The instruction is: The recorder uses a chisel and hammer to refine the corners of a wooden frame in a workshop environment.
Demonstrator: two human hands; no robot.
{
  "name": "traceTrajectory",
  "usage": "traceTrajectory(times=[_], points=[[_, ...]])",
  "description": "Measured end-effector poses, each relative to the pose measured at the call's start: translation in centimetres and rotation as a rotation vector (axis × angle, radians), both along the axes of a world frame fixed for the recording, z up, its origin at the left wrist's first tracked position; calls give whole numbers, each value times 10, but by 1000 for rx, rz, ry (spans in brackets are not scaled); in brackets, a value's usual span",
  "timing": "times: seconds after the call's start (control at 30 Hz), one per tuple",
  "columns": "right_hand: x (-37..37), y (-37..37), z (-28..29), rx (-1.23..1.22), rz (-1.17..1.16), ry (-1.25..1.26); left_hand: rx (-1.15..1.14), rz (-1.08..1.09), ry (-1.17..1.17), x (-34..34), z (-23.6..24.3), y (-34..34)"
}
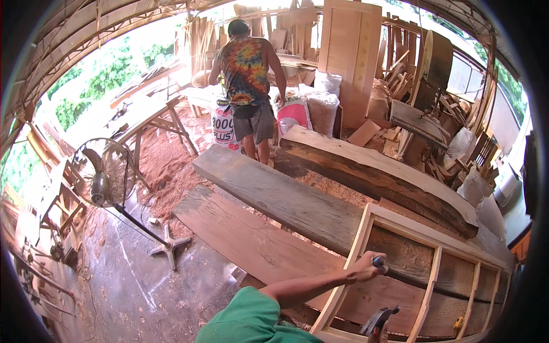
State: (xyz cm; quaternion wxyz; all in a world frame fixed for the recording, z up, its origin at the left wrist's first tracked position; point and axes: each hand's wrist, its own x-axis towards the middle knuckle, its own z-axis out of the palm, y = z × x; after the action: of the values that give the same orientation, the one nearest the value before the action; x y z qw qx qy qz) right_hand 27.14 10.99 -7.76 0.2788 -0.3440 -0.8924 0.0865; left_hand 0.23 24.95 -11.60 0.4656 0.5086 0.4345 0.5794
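Note:
My left arm, in a green sleeve, reaches over a pale wooden frame with crossbars. My left hand is closed round a tool with a blue rounded handle end; the rest of it is hidden, so its kind does not show. At the lower edge my right hand, mostly cut off, grips a claw hammer, its dark head upward. The frame lies across a reddish-brown plank and a grey weathered plank. A small yellow-and-black item sits near the frame's right part.
A thick live-edge slab lies beyond the planks. Another person stands with back turned near filled sacks. To the left are a pedestal fan, a sawdust heap and a workbench. A bandsaw stands back right.

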Motion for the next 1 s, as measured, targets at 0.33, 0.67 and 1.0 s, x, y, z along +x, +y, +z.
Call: traceTrajectory(times=[0.33,0.67,1.0], points=[[25,-27,-20,-282,-250,176,-198,-43,-69,-14,-2,46],[11,-28,-19,-305,-269,285,-199,-26,-50,-18,-3,65],[27,-45,-31,-593,-404,211,-229,2,-73,-4,-21,68]])
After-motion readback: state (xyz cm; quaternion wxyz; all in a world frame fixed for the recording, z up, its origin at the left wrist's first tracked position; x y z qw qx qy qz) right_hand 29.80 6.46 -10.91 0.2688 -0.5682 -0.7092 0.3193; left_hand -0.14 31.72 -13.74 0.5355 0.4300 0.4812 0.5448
